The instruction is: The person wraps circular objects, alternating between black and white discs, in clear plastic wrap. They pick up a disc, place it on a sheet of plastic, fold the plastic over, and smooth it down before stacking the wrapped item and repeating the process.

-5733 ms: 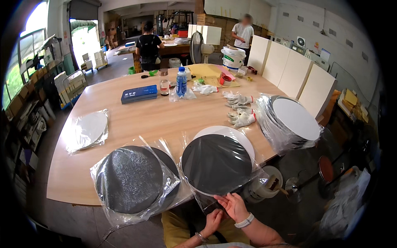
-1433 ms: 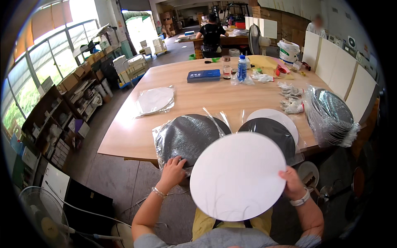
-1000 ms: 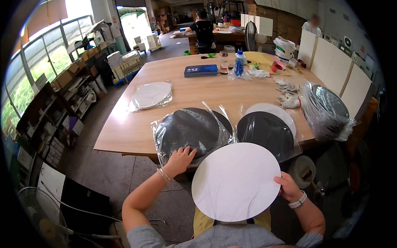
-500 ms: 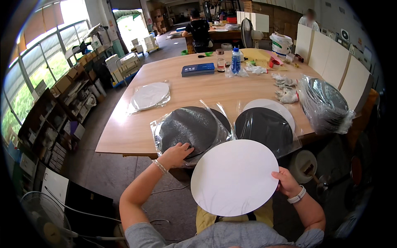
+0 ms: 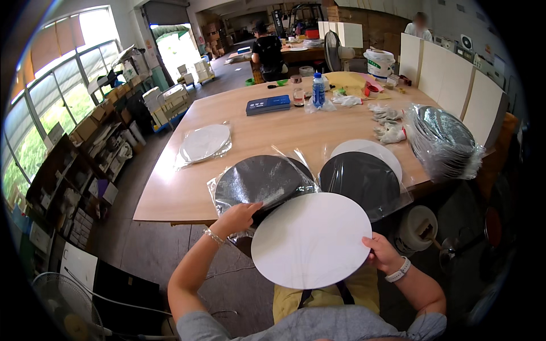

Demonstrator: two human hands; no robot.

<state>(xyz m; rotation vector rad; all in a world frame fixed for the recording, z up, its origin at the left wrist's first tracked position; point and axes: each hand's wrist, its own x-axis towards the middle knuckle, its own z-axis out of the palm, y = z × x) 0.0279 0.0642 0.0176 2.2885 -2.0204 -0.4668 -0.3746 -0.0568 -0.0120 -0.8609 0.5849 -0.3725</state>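
Note:
A flat white round board [image 5: 310,241] is tilted in front of me over my lap. My right hand [image 5: 382,253] grips its right edge, thumb on top and fingers underneath. At the table's near edge lies a black disc [image 5: 256,181] in a clear plastic bag [image 5: 213,187]. My left hand [image 5: 239,217] is closed at the bag's near side, with its index finger stretched along the edge; the other fingers are partly hidden. To the right, another bagged black disc [image 5: 359,182] overlaps a white disc [image 5: 392,159]. The white board covers part of the bags' near edges.
On the table [image 5: 165,193] are a bagged white disc [image 5: 206,142], a blue box [image 5: 268,105], a blue bottle [image 5: 318,91], gloves [image 5: 389,133] and a stack of wrapped discs [image 5: 446,139]. A bucket [image 5: 418,227] stands below the right side. A person [image 5: 267,54] sits farther back.
The white board has moved slightly left and tilted flatter, with my right hand on it. My left hand has shifted a little at the bag's near edge, its index finger now extended.

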